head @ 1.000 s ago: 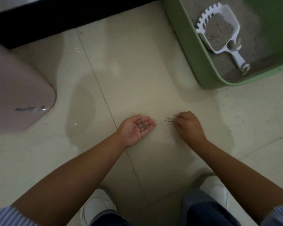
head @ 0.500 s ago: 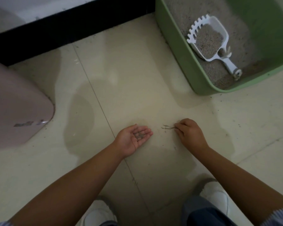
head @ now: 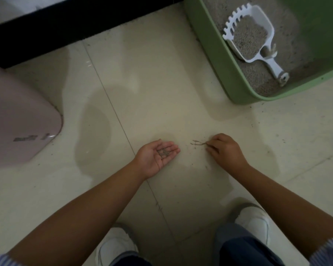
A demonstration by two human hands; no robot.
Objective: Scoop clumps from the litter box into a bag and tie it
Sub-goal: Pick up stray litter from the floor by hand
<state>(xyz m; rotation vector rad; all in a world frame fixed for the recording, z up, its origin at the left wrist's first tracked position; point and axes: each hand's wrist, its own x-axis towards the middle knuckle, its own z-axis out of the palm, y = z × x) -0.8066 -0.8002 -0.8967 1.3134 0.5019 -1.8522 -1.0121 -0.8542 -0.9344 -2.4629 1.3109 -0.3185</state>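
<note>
The green litter box [head: 217, 54] stands on the floor at the upper right, filled with grey litter. A white slotted scoop [head: 252, 37] lies in it, its bowl full of litter and its handle pointing to the lower right. My left hand [head: 158, 154] rests palm up on the tile, cupped, with a small heap of litter grains [head: 164, 152] in the palm. My right hand [head: 225, 150] is palm down just to its right, fingers curled on the floor beside a thin streak of spilled litter [head: 197, 144]. No bag is in view.
A pink rounded bin or lid [head: 17, 120] sits at the left edge. A black baseboard [head: 75, 22] runs along the top. My two white shoes [head: 254, 219] are at the bottom. Scattered grains dot the beige tile near the box corner.
The view has shifted, so the litter box and scoop appear lower and nearer. Both hands stay on the floor; the right hand's fingers have dragged the spilled litter into a streak.
</note>
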